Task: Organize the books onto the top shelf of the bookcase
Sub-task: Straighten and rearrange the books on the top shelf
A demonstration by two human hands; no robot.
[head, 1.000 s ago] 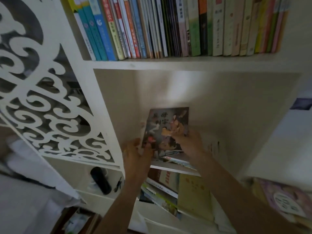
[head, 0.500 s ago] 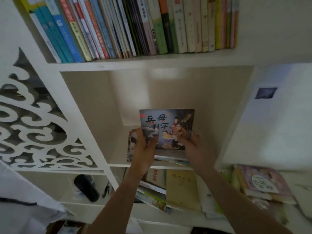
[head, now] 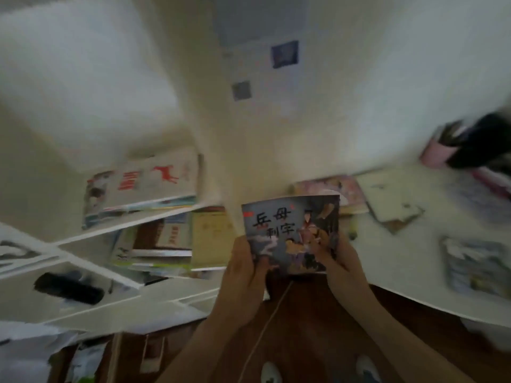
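Arms: two forearms enter from the bottom edge, both bare; no sleeve or cuff in view.
Left hand [head: 243, 268]: bare; no glove, ring or band that can be made out.
Right hand [head: 341, 261]: bare; no glove. Fingers partly hidden, frame blurred, so small items cannot be told.
Wrists: no watch or bracelet discernible on either side.
Left shoe [head: 271, 373]: pale toe cap with a darker patch, rounded outline, at the bottom edge of the head view.
Right shoe [head: 367, 369]: same pale rounded toe with a darker patch; detail lost to blur.
Legs, torso: not in view.
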